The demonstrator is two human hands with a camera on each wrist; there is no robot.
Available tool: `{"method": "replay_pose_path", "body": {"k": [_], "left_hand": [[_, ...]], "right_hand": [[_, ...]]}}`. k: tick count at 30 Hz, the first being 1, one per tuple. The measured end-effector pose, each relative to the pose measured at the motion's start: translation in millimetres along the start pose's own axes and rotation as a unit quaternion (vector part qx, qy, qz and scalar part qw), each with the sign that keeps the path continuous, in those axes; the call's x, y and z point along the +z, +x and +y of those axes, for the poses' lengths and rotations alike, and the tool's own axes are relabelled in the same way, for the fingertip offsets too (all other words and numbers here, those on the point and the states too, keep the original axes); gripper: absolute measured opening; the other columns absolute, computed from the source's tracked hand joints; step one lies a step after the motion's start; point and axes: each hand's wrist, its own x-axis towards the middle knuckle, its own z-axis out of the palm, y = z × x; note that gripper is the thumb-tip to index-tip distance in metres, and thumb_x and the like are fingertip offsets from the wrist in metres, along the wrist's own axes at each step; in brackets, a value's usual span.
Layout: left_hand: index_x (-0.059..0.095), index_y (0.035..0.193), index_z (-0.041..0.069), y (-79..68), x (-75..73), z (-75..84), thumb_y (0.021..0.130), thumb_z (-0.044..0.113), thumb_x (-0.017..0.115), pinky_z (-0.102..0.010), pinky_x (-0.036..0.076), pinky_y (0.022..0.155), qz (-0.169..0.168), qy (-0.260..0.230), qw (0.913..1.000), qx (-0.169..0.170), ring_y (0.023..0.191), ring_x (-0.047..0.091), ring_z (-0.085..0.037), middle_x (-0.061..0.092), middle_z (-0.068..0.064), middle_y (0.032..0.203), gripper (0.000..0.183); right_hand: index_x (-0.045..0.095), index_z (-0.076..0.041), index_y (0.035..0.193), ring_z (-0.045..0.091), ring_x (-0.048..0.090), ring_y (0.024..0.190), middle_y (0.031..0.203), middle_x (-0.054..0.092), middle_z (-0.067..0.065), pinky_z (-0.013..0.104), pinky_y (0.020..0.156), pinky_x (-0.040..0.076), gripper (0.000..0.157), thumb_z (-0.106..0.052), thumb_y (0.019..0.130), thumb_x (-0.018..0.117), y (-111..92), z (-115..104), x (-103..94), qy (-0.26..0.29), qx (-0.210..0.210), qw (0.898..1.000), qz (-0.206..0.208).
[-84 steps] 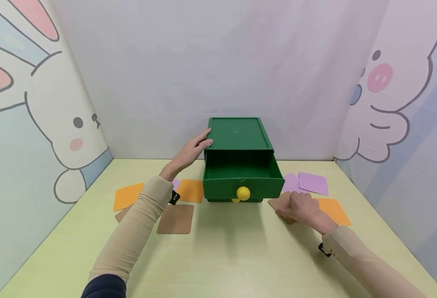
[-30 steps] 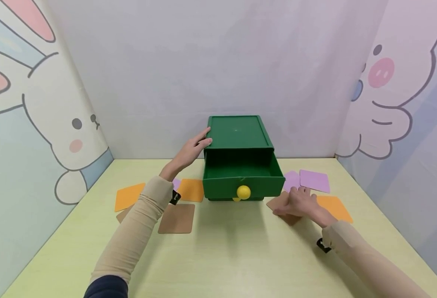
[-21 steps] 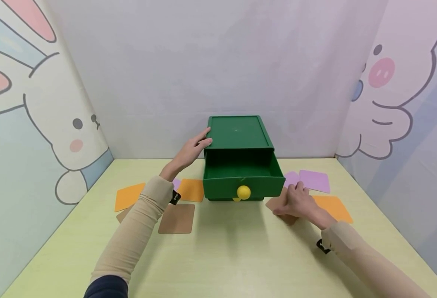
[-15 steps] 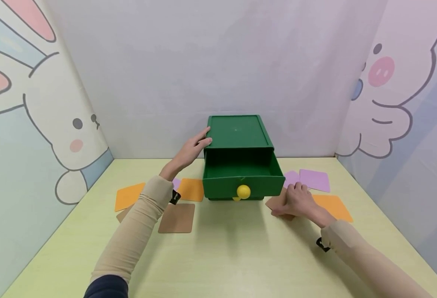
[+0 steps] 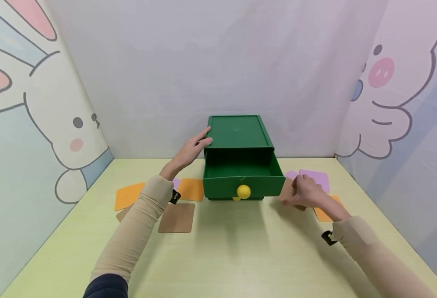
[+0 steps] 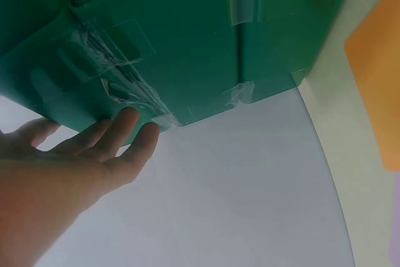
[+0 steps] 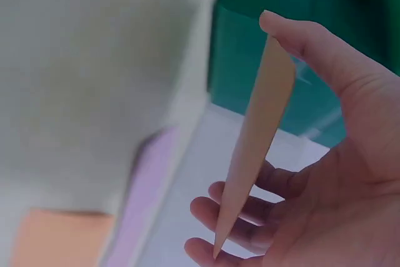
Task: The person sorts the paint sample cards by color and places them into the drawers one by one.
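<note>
A green drawer cabinet (image 5: 237,131) stands at the middle back, its upper drawer (image 5: 222,188) pulled out, with a yellow knob (image 5: 243,191). Nothing shows inside the visible part of that drawer. My left hand (image 5: 189,152) rests against the cabinet's upper left side, fingers extended; the left wrist view shows its fingertips (image 6: 128,117) at the taped green wall. To the right of the drawer, my right hand (image 5: 309,193) holds a brown square card (image 7: 256,129) by opposite edges, between thumb and fingers. The card looks slightly bowed and lifted off the table.
Right of the cabinet lie purple cards (image 5: 316,179) and an orange card (image 5: 323,214) partly under my right arm. On the left are orange cards (image 5: 191,189), brown cards (image 5: 176,218) and a bit of purple (image 5: 176,183), some hidden by my left arm. Printed walls enclose the table (image 5: 225,260).
My right hand has taken hold of the brown card, raised it from the table and shifted slightly right and away. My left hand and the open drawer have stayed put.
</note>
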Motion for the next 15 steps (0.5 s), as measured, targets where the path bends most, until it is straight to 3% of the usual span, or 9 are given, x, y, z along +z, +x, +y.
{"method": "replay_pose_path", "body": {"k": [5,10,15], "left_hand": [[0.015,0.156,0.011,-10.9,-1.6,21.8,0.105,0.026,0.035,-0.051,0.021,0.12,-0.005,0.004,1.0,-0.003,0.15,0.018,-0.03,0.013,-0.01,0.163,0.056],[0.015,0.156,0.011,-12.2,-2.0,25.2,0.105,0.026,0.035,-0.051,0.021,0.12,-0.006,0.006,1.0,-0.002,0.15,0.018,-0.03,0.014,-0.011,0.163,0.057],[0.015,0.156,0.012,-10.2,-2.1,23.9,0.105,0.028,0.036,-0.051,0.022,0.12,-0.004,0.003,1.0,-0.005,0.149,0.019,-0.03,0.014,-0.01,0.163,0.057]], "right_hand": [[0.052,0.008,0.113,0.024,0.054,0.08,0.096,0.056,0.017,0.032,0.064,0.045,0.078,-0.05,0.07,0.082,1,4,-37.8,0.044,-0.019,0.999,-0.008],[0.046,0.006,0.122,0.024,0.053,0.083,0.099,0.054,0.016,0.03,0.069,0.045,0.082,-0.05,0.073,0.08,-4,4,-72.2,0.092,-0.024,0.995,-0.014],[0.045,0.003,0.126,0.028,0.051,0.094,0.111,0.054,0.017,0.033,0.078,0.045,0.079,-0.048,0.076,0.079,-6,-5,-97.3,0.097,-0.047,0.994,0.01]]}}
